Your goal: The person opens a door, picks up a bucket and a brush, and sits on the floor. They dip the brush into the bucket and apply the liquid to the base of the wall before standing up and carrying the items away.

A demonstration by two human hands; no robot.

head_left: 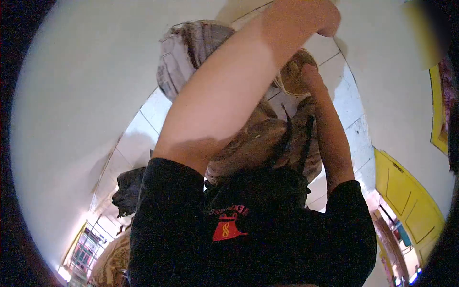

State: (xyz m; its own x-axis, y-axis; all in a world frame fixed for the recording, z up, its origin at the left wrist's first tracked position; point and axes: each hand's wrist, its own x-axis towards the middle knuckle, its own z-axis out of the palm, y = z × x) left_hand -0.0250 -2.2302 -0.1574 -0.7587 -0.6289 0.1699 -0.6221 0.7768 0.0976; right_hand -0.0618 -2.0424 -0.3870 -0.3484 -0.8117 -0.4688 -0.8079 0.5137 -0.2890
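My left forearm crosses the view from lower left to the top. My left hand (330, 20) is bent at the wrist near the top edge, its fingers hidden. My right arm reaches up on the right, and my right hand (310, 74) is beside a dark brown rounded shape (294, 71) in shadow; its fingers cannot be made out. A thin pale strand (283, 87) curves along that shape's lower edge. Behind my left forearm lies a rounded bulk of grey-and-white striped cloth (177, 64). Brownish patterned cloth (260, 138) covers my lap, below and between my arms.
Pale floor tiles (136, 138) run around me, with pale walls (71, 95) at both sides. A yellow panelled door (409, 193) is at the right. A dark bundle (130, 189) lies at the left, and brown patterned fabric (110, 260) is at the lower left.
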